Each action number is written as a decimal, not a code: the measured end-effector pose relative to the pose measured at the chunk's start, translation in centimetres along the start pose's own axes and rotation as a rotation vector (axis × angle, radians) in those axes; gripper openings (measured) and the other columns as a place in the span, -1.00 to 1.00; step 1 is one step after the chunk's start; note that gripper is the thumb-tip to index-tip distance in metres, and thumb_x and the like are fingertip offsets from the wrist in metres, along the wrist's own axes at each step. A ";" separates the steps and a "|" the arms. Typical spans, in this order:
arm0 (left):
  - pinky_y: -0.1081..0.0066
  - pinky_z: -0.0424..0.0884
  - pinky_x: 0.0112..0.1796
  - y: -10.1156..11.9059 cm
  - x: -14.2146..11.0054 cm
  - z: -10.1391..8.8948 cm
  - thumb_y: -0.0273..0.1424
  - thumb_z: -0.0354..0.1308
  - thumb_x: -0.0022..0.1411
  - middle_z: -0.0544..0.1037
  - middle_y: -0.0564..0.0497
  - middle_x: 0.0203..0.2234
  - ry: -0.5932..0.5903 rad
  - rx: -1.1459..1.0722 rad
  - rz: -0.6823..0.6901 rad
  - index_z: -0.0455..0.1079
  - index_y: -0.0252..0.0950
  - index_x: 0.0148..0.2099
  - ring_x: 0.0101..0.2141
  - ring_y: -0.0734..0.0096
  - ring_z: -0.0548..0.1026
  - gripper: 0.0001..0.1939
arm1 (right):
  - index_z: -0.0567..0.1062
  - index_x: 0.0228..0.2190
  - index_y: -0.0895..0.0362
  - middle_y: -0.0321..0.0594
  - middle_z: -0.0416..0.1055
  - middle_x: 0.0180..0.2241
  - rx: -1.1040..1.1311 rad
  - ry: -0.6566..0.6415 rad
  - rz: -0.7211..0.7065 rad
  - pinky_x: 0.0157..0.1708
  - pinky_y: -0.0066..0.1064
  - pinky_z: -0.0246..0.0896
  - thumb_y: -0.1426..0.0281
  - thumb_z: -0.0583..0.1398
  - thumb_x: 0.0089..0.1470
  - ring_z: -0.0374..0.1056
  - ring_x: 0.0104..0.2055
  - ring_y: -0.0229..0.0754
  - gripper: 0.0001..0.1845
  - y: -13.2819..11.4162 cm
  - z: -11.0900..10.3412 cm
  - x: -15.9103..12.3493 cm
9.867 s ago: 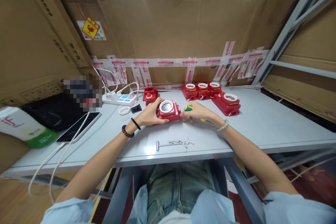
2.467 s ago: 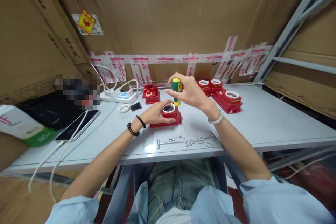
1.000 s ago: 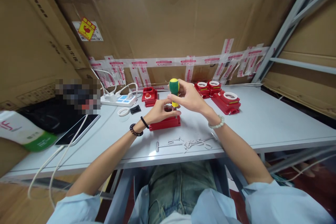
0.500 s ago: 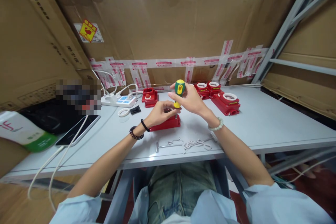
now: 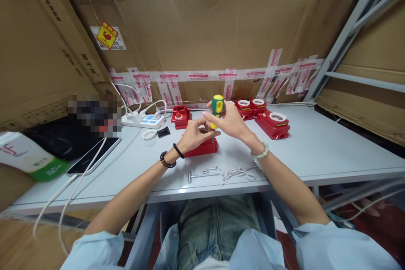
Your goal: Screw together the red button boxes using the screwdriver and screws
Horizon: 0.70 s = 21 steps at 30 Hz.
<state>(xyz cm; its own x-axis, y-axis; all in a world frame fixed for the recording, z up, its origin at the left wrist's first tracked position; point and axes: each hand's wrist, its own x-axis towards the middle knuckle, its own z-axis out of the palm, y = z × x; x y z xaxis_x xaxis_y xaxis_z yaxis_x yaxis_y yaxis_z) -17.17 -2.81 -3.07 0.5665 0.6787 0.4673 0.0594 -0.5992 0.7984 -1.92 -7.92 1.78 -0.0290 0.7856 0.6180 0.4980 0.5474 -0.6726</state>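
Note:
A screwdriver (image 5: 217, 105) with a green and yellow handle stands upright, its shaft pointing down at the right end of a red housing (image 5: 202, 148). My right hand (image 5: 230, 121) is closed around its handle. My left hand (image 5: 196, 137) is over the housing, with thumb and fingers closing around the screwdriver's lower end; its fingertips are partly hidden. Most of the housing's top lies hidden under this hand. In front of it are several small screws (image 5: 211, 170), a metal T-shaped hex key (image 5: 190, 176) and a heap of small white pieces (image 5: 237, 174).
Red housings with white rings (image 5: 272, 124) stand at the back right, another red housing (image 5: 180, 117) at the back left. Beside it lie a white ring (image 5: 149, 135) and a black piece (image 5: 163, 132). A power strip (image 5: 145, 122) and a phone (image 5: 95, 156) are on the left.
My left hand has shifted slightly to the right over the housing. The screwdriver handle has turned a little in my right hand; its yellow inset now faces further right.

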 end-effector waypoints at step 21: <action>0.14 0.13 -0.09 1.2 -0.6 -2.4 -0.25 0.16 0.23 0.53 -0.05 -0.19 -0.322 0.759 0.239 0.51 -0.24 -0.24 -0.10 0.12 0.35 -0.81 | 0.31 -0.43 0.12 -0.37 0.28 -0.50 -0.020 0.050 -0.025 -0.47 -0.43 0.07 0.06 0.24 0.08 0.14 -0.49 -0.32 -0.61 -0.3 -0.1 0.0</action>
<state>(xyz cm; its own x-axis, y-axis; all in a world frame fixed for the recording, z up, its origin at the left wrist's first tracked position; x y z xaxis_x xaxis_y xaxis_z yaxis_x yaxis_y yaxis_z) -19.40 -2.89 -1.48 0.8330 0.4132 0.3680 0.3775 -0.9106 0.1680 -1.93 -8.11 1.99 0.0016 0.7562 0.6544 0.5146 0.5605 -0.6489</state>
